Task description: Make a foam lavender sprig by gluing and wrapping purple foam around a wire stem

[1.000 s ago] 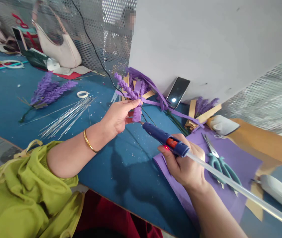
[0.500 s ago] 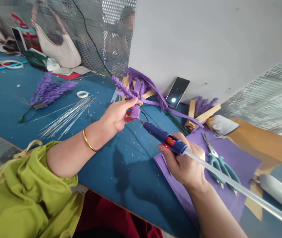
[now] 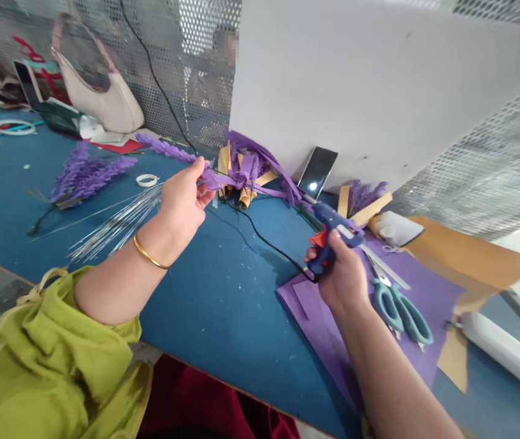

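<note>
My left hand (image 3: 181,198) is closed on an artificial lavender stem (image 3: 164,148), its purple flower spike pointing to the upper left. Purple strip material (image 3: 216,179) is pinched at the fingertips, beside the stem. In my right hand (image 3: 345,275) is a blue hot glue gun (image 3: 335,221) with an orange-red trigger, its nozzle aimed up and left, away from the flower. The black cord (image 3: 269,242) runs from its grip towards the back. Behind both hands lie small lavender bouquets (image 3: 247,194) in tan paper, with purple strips draped over them.
Left on the blue table lie a lavender bunch (image 3: 88,183), loose wires (image 3: 120,227) and a tape roll (image 3: 146,180). Teal-handled scissors (image 3: 400,311) rest on purple sheets (image 3: 319,317) at right. A phone (image 3: 318,172) leans on the white board (image 3: 369,91). A handbag (image 3: 102,100) stands at back left.
My left hand has drawn left with the lavender, which now points more sideways. The glue gun has swung away to the right and turned, its nozzle now towards the back.
</note>
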`<state>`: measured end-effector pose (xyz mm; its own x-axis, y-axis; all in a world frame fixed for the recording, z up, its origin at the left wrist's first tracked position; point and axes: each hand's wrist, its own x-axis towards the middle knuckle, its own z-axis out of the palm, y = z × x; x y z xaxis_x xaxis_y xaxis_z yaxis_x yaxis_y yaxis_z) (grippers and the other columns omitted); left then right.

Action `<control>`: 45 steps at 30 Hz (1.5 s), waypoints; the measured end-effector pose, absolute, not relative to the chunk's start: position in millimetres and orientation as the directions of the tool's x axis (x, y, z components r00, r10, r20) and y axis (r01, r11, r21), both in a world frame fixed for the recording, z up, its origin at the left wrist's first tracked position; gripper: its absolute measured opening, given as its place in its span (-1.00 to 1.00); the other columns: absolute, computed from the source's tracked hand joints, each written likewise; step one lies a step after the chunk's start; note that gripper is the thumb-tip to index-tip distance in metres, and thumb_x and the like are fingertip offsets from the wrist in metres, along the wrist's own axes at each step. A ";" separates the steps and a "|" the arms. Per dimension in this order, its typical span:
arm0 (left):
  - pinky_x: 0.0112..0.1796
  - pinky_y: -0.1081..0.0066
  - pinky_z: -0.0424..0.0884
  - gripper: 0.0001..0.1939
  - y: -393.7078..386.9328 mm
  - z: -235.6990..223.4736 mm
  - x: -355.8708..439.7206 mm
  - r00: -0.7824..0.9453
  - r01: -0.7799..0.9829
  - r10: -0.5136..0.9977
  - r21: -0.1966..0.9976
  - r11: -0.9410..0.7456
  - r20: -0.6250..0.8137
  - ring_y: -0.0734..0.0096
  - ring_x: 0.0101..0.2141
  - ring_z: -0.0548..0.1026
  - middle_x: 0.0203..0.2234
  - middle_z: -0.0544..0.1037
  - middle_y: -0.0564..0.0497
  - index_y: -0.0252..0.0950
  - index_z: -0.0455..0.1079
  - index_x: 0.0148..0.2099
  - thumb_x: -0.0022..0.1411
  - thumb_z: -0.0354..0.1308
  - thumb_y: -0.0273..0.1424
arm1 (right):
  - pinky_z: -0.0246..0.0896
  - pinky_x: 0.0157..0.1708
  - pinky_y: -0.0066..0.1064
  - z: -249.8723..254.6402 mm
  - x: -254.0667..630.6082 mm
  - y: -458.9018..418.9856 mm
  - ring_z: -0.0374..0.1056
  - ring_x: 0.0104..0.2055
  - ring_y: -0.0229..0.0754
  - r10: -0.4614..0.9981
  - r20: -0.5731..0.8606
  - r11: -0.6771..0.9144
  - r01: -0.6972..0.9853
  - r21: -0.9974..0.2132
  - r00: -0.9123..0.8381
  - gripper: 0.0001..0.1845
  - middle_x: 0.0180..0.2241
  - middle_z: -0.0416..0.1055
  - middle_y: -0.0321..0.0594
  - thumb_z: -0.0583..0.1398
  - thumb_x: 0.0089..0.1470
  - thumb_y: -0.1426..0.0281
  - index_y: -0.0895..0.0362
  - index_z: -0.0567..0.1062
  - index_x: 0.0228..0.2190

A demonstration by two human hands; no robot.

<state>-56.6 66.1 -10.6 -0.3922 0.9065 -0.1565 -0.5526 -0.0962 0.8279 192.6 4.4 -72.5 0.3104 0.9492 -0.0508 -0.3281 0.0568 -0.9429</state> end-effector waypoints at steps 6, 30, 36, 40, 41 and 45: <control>-0.59 0.62 0.29 -0.86 46.3 -11.0 -34.9 -0.115 -0.532 0.971 0.838 0.118 -0.210 0.66 -0.62 0.38 -0.59 0.49 0.11 -0.31 0.51 -0.36 0.27 0.24 -0.41 | 0.38 -0.48 -0.50 -84.6 189.2 10.5 0.38 -0.51 -0.32 0.942 -0.313 -0.289 -0.181 -0.940 0.124 -0.77 -0.48 0.50 -0.19 0.41 -0.20 0.37 0.21 0.52 -0.48; -0.41 0.45 0.28 -0.78 -5.7 -35.9 9.9 0.497 -0.125 0.821 0.912 0.390 -0.283 0.51 -0.49 0.42 -0.51 0.55 0.07 -0.29 0.60 -0.36 -0.05 0.46 -0.29 | 0.09 -0.52 -0.49 -48.9 182.1 -23.5 0.19 -0.49 -0.37 1.000 0.002 0.000 -0.099 -0.995 -0.026 -0.77 -0.46 0.46 -0.32 0.44 -0.13 0.32 0.11 0.65 -0.35; -0.40 0.44 0.28 -0.75 -5.3 -40.0 9.8 0.432 -0.092 0.826 0.894 0.439 -0.362 0.52 -0.49 0.39 -0.53 0.52 0.07 -0.31 0.58 -0.39 -0.12 0.49 -0.31 | 0.01 -0.55 -0.53 -42.1 183.4 -24.5 0.14 -0.52 -0.41 0.993 0.005 -0.019 -0.200 -0.980 -0.115 -0.85 -0.50 0.39 -0.37 0.41 -0.11 0.44 0.12 0.57 -0.43; -0.40 0.43 0.28 -0.75 -6.4 -38.6 9.6 0.469 -0.102 0.809 0.888 0.449 -0.355 0.53 -0.49 0.40 -0.53 0.53 0.06 -0.33 0.59 -0.36 -0.11 0.48 -0.33 | 0.06 -0.55 -0.53 -38.5 185.3 -25.2 0.18 -0.52 -0.40 0.984 -0.025 -0.064 -0.219 -0.974 -0.175 -0.83 -0.43 0.48 -0.31 0.41 -0.11 0.44 0.13 0.55 -0.41; -0.40 0.42 0.29 -0.75 -6.4 -37.7 9.1 0.486 -0.101 0.799 0.885 0.454 -0.354 0.49 -0.47 0.43 -0.51 0.54 0.05 -0.33 0.59 -0.35 -0.10 0.47 -0.32 | 0.07 -0.55 -0.53 -37.9 186.0 -25.3 0.19 -0.53 -0.41 0.982 -0.036 -0.078 -0.222 -0.972 -0.187 -0.81 -0.42 0.49 -0.30 0.41 -0.12 0.44 0.14 0.54 -0.41; -0.40 0.37 0.37 -0.82 -4.6 -34.5 5.2 0.598 -0.079 0.729 0.881 0.467 -0.332 0.33 -0.41 0.52 -0.48 0.58 -0.05 -0.35 0.59 -0.32 0.03 0.34 -0.34 | 0.07 -0.57 -0.55 -36.9 188.0 -24.8 0.21 -0.54 -0.41 0.982 -0.042 -0.084 -0.231 -0.969 -0.183 -0.76 -0.44 0.51 -0.30 0.44 -0.17 0.42 0.14 0.51 -0.42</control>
<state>5.2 -4.6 -34.5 0.5985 0.7289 -0.3324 -0.0789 0.4665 0.8810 188.0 -24.8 -36.9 -0.1829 0.9822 -0.0419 -0.2311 -0.0844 -0.9693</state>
